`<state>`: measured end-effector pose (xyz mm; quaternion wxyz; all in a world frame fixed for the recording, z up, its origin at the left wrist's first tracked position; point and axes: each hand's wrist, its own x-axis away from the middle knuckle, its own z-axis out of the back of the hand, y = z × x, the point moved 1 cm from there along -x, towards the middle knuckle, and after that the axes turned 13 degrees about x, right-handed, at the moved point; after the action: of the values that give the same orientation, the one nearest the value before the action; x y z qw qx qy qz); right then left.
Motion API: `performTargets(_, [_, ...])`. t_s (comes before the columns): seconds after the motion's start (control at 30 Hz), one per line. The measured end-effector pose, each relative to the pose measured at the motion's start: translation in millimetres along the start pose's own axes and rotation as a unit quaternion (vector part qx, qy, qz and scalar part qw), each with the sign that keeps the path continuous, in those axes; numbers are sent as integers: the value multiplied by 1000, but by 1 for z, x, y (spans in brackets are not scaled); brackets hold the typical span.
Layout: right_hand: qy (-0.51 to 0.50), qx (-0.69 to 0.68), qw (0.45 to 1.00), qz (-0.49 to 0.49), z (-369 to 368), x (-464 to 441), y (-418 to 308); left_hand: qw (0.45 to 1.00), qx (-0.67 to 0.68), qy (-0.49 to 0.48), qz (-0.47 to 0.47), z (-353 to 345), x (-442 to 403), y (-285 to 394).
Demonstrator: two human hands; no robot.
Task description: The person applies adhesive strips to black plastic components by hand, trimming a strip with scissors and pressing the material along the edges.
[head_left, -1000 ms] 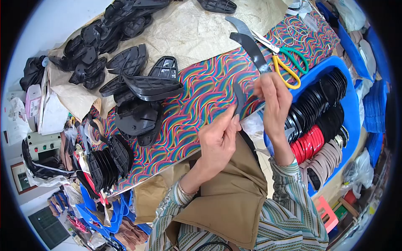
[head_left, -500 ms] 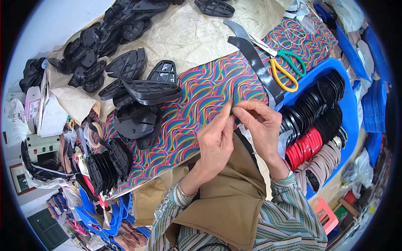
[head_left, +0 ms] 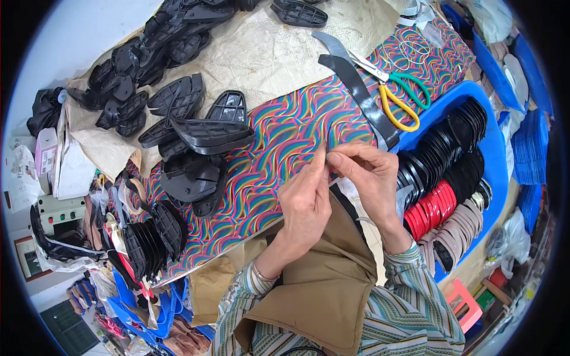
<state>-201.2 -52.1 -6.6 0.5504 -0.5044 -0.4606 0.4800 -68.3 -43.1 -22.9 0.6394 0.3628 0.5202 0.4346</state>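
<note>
Strip (head_left: 328,141), dark, thin, mostly hidden

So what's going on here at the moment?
The person's left hand and right hand meet above a rainbow-patterned table cover, fingertips pinching a thin dark piece, mostly hidden by the fingers. Green-and-yellow-handled metal scissors lie beyond the right hand beside a curved glossy black strip. Black ribbed shoe soles are piled left; a blue plastic tub at right holds rows of black, red and beige bands.

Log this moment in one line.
left hand: pinching thin dark strip | right hand: pinching same strip | scissors: on table, unheld | blue bin: beside table
</note>
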Motion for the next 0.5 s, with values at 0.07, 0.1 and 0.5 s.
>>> performTargets(0.07, [2, 1, 1000, 2, 0, 0, 0, 1000, -4, -5, 7, 0, 0, 0])
performTargets(0.1, [-3, -4, 1000, -10, 0, 0, -1, 1000, -5, -8, 10, 0, 1, 0])
performTargets(0.5, [-5, 22, 1000, 18, -3, 0, 2, 996, 53, -2, 77, 0, 1, 4])
